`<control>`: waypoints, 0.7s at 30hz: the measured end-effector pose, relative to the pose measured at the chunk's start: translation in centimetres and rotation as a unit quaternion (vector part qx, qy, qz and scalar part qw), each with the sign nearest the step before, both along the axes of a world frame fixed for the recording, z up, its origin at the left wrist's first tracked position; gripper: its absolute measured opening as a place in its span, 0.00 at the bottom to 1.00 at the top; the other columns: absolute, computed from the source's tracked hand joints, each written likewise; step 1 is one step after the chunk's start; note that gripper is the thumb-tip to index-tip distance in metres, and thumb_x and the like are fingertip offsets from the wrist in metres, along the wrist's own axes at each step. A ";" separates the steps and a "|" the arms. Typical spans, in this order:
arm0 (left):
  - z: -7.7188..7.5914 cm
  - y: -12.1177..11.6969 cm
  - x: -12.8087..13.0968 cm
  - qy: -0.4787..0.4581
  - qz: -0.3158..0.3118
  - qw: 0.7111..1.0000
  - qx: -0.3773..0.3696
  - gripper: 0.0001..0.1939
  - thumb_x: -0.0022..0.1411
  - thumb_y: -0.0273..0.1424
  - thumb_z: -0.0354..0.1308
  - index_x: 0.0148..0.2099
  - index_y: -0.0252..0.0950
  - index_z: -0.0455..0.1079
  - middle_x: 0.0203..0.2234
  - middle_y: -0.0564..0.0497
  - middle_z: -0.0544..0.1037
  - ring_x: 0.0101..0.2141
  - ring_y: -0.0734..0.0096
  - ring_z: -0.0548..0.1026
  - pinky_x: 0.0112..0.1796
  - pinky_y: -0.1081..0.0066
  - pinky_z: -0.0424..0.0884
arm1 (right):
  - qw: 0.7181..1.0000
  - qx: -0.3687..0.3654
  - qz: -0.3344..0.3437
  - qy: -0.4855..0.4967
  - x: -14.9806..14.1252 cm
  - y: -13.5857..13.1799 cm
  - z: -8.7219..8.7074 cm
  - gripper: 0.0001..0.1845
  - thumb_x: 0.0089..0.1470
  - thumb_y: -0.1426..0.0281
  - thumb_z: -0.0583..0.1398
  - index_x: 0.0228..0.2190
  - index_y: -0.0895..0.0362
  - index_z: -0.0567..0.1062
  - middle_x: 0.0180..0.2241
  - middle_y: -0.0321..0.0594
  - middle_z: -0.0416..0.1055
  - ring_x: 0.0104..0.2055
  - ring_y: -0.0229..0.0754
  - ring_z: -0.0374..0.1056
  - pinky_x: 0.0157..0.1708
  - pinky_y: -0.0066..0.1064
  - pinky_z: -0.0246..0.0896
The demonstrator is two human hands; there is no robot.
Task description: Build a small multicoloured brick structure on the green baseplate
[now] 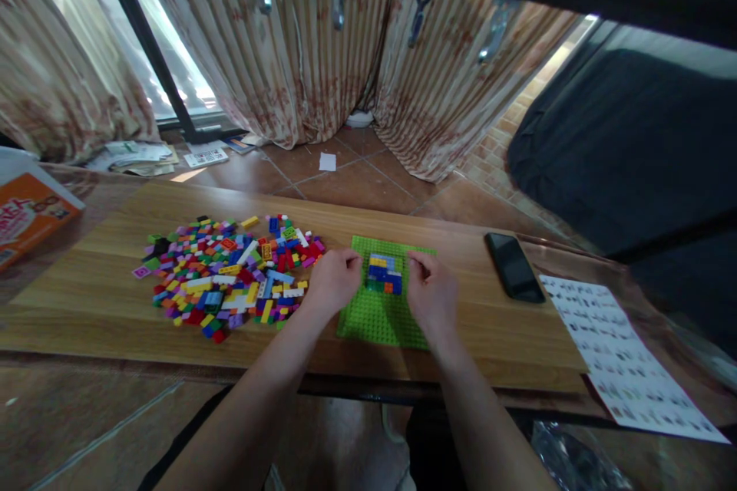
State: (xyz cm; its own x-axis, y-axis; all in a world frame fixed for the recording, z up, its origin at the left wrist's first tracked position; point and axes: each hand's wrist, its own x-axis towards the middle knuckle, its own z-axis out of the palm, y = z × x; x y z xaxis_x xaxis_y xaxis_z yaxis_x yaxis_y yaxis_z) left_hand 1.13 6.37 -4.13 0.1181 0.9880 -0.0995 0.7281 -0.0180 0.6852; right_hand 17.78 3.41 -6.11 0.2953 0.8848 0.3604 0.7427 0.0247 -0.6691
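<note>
Brick cluster (384, 274) on green baseplate (377, 322), between left grip (335, 280) and right grip (433, 293)

Prob. a home, living-rm type: patterned curtains (339, 61) by a bright window (193, 88), tiled floor (345, 188), papers (138, 157) nr window, toy bricks (230, 272) & phone (514, 268) on wooden tabletop (500, 345).
</note>
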 end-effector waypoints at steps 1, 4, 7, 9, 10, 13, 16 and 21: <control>0.0 0.1 -0.1 -0.008 0.002 1.000 0.006 0.15 0.64 0.28 0.49 0.38 0.35 0.79 0.32 0.48 0.82 0.33 0.67 0.77 0.34 0.71 0.68 | 0.999 0.005 -0.016 0.036 0.5 0.3 0.0 0.17 0.57 0.68 0.53 0.38 0.60 0.80 0.37 0.48 0.79 0.38 0.47 0.73 0.41 0.38 0.65; -0.1 0.0 0.0 -0.020 0.001 1.000 0.012 0.15 0.63 0.27 0.50 0.44 0.35 0.78 0.38 0.47 0.82 0.38 0.67 0.78 0.40 0.71 0.70 | 0.992 0.012 -0.049 0.118 1.5 1.0 -0.3 0.16 0.53 0.67 0.56 0.36 0.60 0.81 0.36 0.48 0.80 0.39 0.48 0.74 0.44 0.40 0.66; 0.0 -0.5 0.7 -0.002 -0.012 1.000 -0.006 0.16 0.64 0.28 0.49 0.47 0.36 0.77 0.41 0.47 0.82 0.41 0.66 0.78 0.43 0.70 0.70 | 0.990 0.010 -0.038 0.138 1.6 1.2 -0.7 0.16 0.52 0.66 0.56 0.35 0.59 0.82 0.37 0.47 0.80 0.40 0.49 0.75 0.45 0.41 0.66; 0.0 -0.9 1.2 0.028 -0.021 0.999 -0.015 0.16 0.64 0.29 0.50 0.48 0.37 0.77 0.41 0.46 0.82 0.42 0.65 0.78 0.44 0.69 0.70 | 0.991 0.008 -0.024 0.128 1.3 1.1 -0.7 0.17 0.52 0.65 0.56 0.35 0.59 0.82 0.36 0.47 0.80 0.40 0.49 0.75 0.44 0.41 0.67; 0.0 -1.1 1.4 0.043 -0.024 0.999 -0.015 0.16 0.64 0.30 0.50 0.48 0.37 0.77 0.41 0.45 0.82 0.42 0.64 0.78 0.44 0.69 0.70 | 0.992 0.008 -0.019 0.122 1.2 1.1 -0.7 0.17 0.52 0.65 0.56 0.35 0.58 0.82 0.36 0.47 0.80 0.40 0.49 0.75 0.44 0.41 0.67; 0.0 -1.4 1.7 0.072 -0.040 0.997 -0.012 0.16 0.64 0.30 0.50 0.47 0.37 0.77 0.40 0.44 0.82 0.42 0.60 0.79 0.44 0.66 0.70 | 0.994 0.002 -0.015 0.106 0.9 1.0 -0.5 0.17 0.52 0.65 0.55 0.35 0.59 0.82 0.36 0.48 0.80 0.39 0.49 0.75 0.43 0.42 0.67; 0.0 -1.6 1.5 0.085 -0.052 0.995 -0.020 0.16 0.64 0.31 0.49 0.46 0.37 0.77 0.40 0.44 0.82 0.43 0.59 0.78 0.44 0.66 0.70 | 0.995 -0.002 -0.011 0.103 0.7 1.1 -0.4 0.17 0.52 0.65 0.55 0.35 0.59 0.82 0.36 0.49 0.80 0.39 0.49 0.75 0.44 0.42 0.67; 0.4 -1.9 0.9 0.076 -0.053 0.996 -0.012 0.15 0.64 0.30 0.49 0.42 0.38 0.78 0.38 0.45 0.82 0.41 0.61 0.78 0.42 0.66 0.70 | 0.996 0.013 0.019 0.089 -0.2 0.9 -0.2 0.16 0.54 0.65 0.55 0.36 0.58 0.81 0.37 0.48 0.80 0.40 0.48 0.74 0.43 0.40 0.67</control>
